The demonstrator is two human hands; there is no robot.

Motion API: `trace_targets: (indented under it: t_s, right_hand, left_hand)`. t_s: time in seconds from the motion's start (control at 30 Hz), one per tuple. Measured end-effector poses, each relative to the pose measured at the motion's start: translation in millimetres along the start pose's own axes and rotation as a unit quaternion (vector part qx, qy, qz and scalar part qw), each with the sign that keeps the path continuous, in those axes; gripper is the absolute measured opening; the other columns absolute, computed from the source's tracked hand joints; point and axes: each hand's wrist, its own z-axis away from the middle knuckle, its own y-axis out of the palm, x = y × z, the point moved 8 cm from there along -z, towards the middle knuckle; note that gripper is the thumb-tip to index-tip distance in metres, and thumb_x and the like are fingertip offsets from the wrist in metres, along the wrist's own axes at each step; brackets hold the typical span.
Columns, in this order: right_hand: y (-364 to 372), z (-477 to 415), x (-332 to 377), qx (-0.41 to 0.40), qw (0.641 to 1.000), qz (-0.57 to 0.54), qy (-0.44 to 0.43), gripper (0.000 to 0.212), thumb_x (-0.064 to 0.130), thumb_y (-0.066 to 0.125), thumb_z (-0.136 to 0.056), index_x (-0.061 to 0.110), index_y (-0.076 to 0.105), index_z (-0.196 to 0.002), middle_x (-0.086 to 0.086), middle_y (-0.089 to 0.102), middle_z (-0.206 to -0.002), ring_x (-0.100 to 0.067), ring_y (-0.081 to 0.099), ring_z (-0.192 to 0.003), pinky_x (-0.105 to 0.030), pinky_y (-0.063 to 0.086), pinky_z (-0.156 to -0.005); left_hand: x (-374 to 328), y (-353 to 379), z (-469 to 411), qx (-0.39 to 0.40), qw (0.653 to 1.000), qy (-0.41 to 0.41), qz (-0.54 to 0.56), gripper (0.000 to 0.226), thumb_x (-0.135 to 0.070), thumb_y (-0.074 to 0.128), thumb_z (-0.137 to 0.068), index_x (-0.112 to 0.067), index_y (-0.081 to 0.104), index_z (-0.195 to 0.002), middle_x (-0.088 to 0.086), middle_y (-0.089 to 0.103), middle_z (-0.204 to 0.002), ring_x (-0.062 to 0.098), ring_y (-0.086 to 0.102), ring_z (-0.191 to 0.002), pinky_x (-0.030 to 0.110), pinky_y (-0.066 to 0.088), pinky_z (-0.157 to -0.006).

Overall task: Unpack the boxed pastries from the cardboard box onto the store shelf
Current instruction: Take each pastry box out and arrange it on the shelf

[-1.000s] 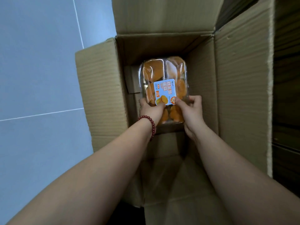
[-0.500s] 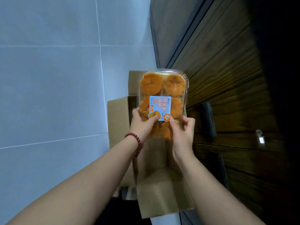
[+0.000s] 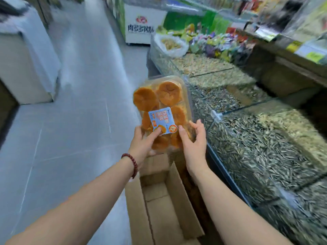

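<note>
My left hand (image 3: pixel 143 144) grips the near left corner of the pastry box (image 3: pixel 164 96), thumb pressed on its blue label (image 3: pixel 161 121) and fingers tucked beneath. My right hand (image 3: pixel 193 144) clasps the near right corner, thumb on the lid and fingers curled round the edge. Both hold only the near end, so the far end, where the round golden pastries show clearest, juts away from me toward the middle of the frame.

To do this well I think I should keep the pack level and hold it by its rim rather than squeezing the thin clear lid, which looks easy to dent. I'd slide one hand further under before reaching out.

The pack hangs in the air above the open cardboard box (image 3: pixel 159 206), which sits on the floor at lower centre. The part of it I can see shows bare cardboard. To the right run glass-fronted seed bins (image 3: pixel 256 147). The shelving (image 3: pixel 300 64) in the upper right is too blurred to pick a spot.
</note>
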Motion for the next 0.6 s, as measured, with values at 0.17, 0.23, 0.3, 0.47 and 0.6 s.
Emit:
trace_targets:
  t_s: [0.17,0.23,0.3,0.47,0.6]
  right_hand:
    - [-37,44,103,-0.033,0.997,0.014,-0.075,0.015,0.019,0.066,-0.088,0.029,0.058,-0.097,0.006,0.022,-0.155,0.001,0.020,-0.141,-0.017,0.020,-0.107]
    - [-50,59,134,-0.048,0.994,0.017,-0.096,0.015,0.020,0.066,-0.087,0.029,0.059,-0.096,0.009,0.021,-0.154,0.005,0.020,-0.137,-0.006,0.024,-0.104]
    - [-70,76,172,-0.077,0.989,0.017,-0.122,0.014,0.021,0.067,-0.087,0.032,0.060,-0.094,0.013,0.022,-0.152,0.007,0.022,-0.135,0.009,0.025,-0.090]
    - [-141,106,230,-0.196,0.970,-0.017,-0.144,0.008,0.038,0.071,-0.081,0.034,0.067,-0.075,0.014,0.046,-0.141,-0.006,0.038,-0.135,-0.045,0.030,-0.114]
    - [-208,137,260,-0.261,0.948,-0.129,-0.130,0.015,0.044,0.075,-0.070,0.031,0.071,-0.076,0.007,0.061,-0.124,-0.017,0.054,-0.123,-0.054,0.041,-0.106]
  left_hand:
    - [-82,11,63,0.154,0.983,-0.033,0.099,0.058,-0.056,0.057,-0.077,-0.023,0.046,-0.123,-0.004,0.056,-0.121,0.020,0.055,-0.112,0.059,0.052,-0.083]
    - [-110,18,81,0.201,0.969,-0.044,0.137,0.062,-0.066,0.053,-0.073,-0.029,0.048,-0.124,0.001,0.054,-0.125,0.027,0.053,-0.116,0.060,0.047,-0.091]
    - [-137,35,97,0.267,0.946,-0.055,0.174,0.088,-0.077,0.056,-0.063,-0.025,0.044,-0.133,0.007,0.051,-0.133,0.034,0.051,-0.121,0.062,0.045,-0.093]
    - [-170,91,134,0.317,0.890,-0.125,0.303,0.114,-0.079,0.065,-0.049,-0.015,0.038,-0.139,0.016,0.041,-0.142,0.042,0.041,-0.128,0.068,0.045,-0.085]
    - [-176,157,170,0.379,0.841,-0.171,0.345,0.126,-0.085,0.064,-0.038,-0.011,0.040,-0.137,0.017,0.041,-0.143,0.044,0.035,-0.132,0.073,0.039,-0.088]
